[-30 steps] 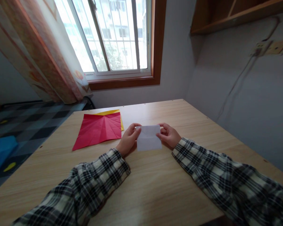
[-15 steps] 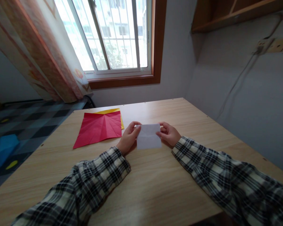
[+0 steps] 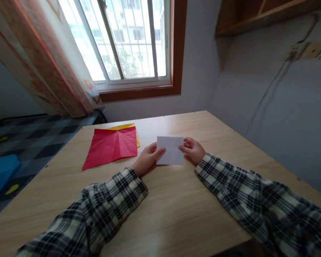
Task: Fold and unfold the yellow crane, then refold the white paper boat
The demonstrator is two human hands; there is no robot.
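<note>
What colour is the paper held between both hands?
White paper, seen in the head view.

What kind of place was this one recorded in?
Probably a room in a home: a wooden table stands in a corner under a barred window with a patterned curtain. Both hands hold a white paper beside a red sheet.

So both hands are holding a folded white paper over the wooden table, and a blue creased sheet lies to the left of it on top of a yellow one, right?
Not quite. The creased sheet is red, not blue, as the head view shows. The rest holds: the left hand and right hand hold the folded white paper over the wooden table, and the red sheet lies on a yellow sheet.
</note>
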